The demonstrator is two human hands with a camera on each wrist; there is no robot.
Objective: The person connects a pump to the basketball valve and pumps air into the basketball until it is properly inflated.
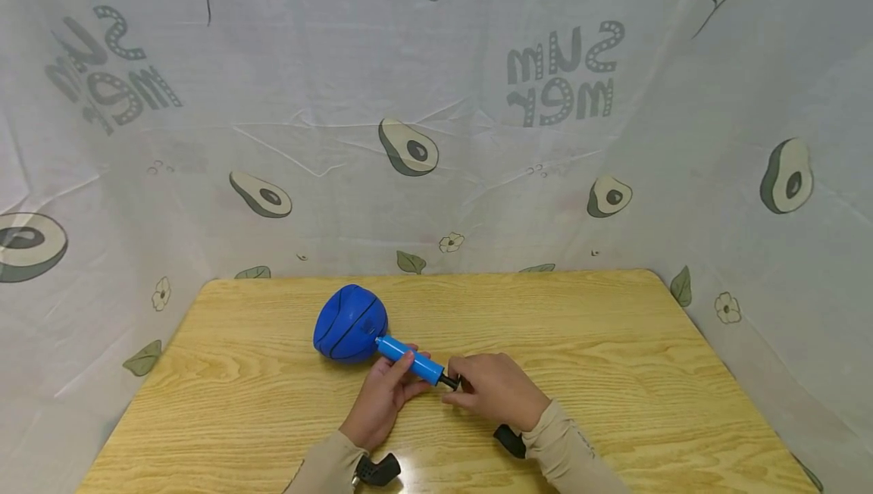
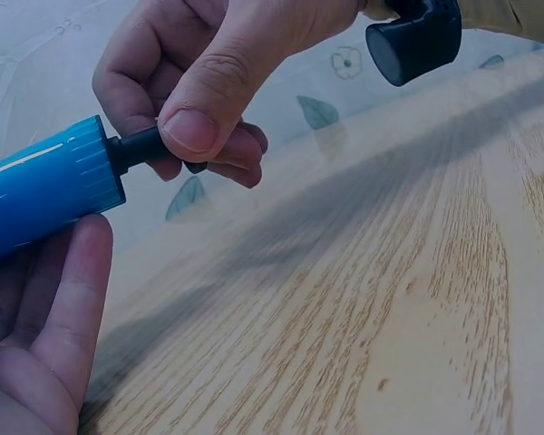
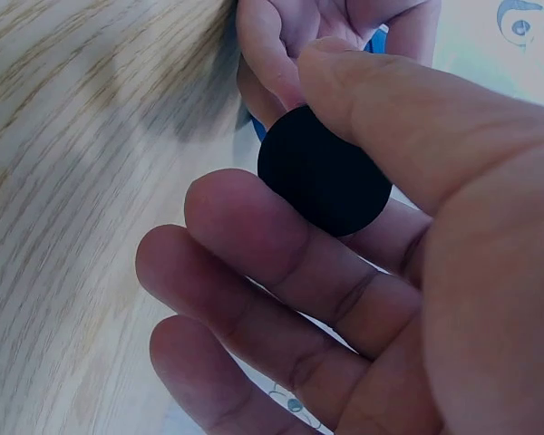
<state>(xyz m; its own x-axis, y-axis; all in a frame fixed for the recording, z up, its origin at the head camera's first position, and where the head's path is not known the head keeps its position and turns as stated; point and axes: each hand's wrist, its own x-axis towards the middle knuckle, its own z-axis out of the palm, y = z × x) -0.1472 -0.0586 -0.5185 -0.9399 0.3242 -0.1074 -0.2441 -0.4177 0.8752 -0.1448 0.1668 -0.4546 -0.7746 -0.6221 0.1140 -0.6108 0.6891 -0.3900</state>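
Note:
A blue hand pump (image 1: pixel 412 359) slants across the middle of the table, its tip against a partly caved-in blue ball (image 1: pixel 349 325) with black lines. Around the pump's barrel my left hand (image 1: pixel 383 397) holds on, thumb on top and fingers beneath. My right hand (image 1: pixel 496 386) pinches the black plunger handle (image 3: pixel 325 170) at the near end between thumb and fingers. In the left wrist view a short length of black rod (image 2: pixel 138 149) shows between the barrel's end cap and the right fingers. Whether a needle enters the ball is too small to tell.
The wood-grain table (image 1: pixel 614 342) reaches back to a pale hanging cloth (image 1: pixel 464 198) printed with avocados and leaves, which also runs along both sides. A black camera mount (image 1: pixel 377 470) is strapped at the left wrist, another (image 1: pixel 509 441) at the right.

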